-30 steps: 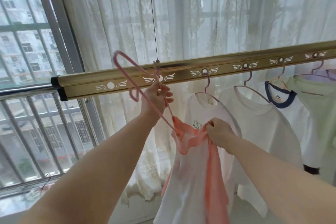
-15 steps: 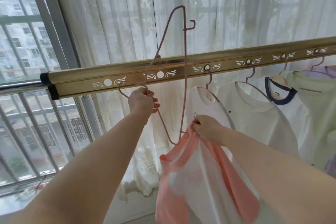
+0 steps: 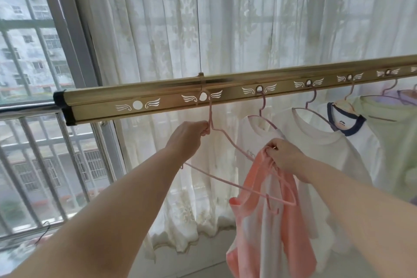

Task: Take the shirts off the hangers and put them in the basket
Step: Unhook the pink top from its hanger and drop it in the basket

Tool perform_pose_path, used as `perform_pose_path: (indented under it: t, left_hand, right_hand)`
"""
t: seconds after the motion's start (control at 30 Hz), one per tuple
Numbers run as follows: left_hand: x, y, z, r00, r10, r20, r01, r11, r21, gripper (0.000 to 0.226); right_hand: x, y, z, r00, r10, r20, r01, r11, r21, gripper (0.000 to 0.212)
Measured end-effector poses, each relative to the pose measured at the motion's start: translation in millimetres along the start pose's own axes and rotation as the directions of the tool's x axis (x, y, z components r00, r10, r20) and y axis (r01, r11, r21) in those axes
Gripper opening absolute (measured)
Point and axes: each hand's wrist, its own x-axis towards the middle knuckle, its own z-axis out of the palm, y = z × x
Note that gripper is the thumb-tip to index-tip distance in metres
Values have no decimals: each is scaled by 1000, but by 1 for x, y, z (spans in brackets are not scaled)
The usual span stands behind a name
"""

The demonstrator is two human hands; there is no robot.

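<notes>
My left hand (image 3: 188, 137) grips the neck of an empty pink hanger (image 3: 228, 142), whose hook sits in a hole of the gold drying rail (image 3: 158, 106). My right hand (image 3: 285, 157) holds a pink-and-white shirt (image 3: 266, 228) by its collar, and the shirt dangles below, off the hanger. Further right on the rail, a white shirt (image 3: 252, 140), another white shirt (image 3: 320, 142), a navy-collared shirt (image 3: 352, 126) and a pale green shirt (image 3: 392, 133) hang on hangers. No basket is in view.
A sheer white curtain (image 3: 225, 29) hangs behind the rail. A barred window (image 3: 33, 142) fills the left side. A thin cable (image 3: 198, 18) suspends the rail from above.
The pink hanger, raised above the rail half a second ago, has come down and its hook now sits in the rail. The pink-and-white shirt has slipped free and hangs from my right hand.
</notes>
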Motion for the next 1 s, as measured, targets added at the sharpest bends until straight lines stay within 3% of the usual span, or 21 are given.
perform_pose_path:
  t: [0.4, 0.67, 0.87, 1.0]
  left_hand:
    - [60, -46, 36, 985, 159, -61, -153, 983, 97, 25]
    - [90, -73, 54, 981, 185, -64, -182, 982, 45, 29]
    - [87, -96, 75, 996, 91, -18, -90, 996, 28, 24]
    - [75, -95, 90, 978, 34, -204, -41, 999, -30, 31]
  right_hand:
    - [40, -8, 23, 998, 59, 15, -59, 998, 21, 21]
    - [61, -13, 33, 992, 103, 68, -102, 995, -21, 19]
    - [70, -13, 34, 988, 138, 73, -139, 990, 1, 17]
    - [70, -8, 34, 977, 200, 76, -202, 979, 24, 18]
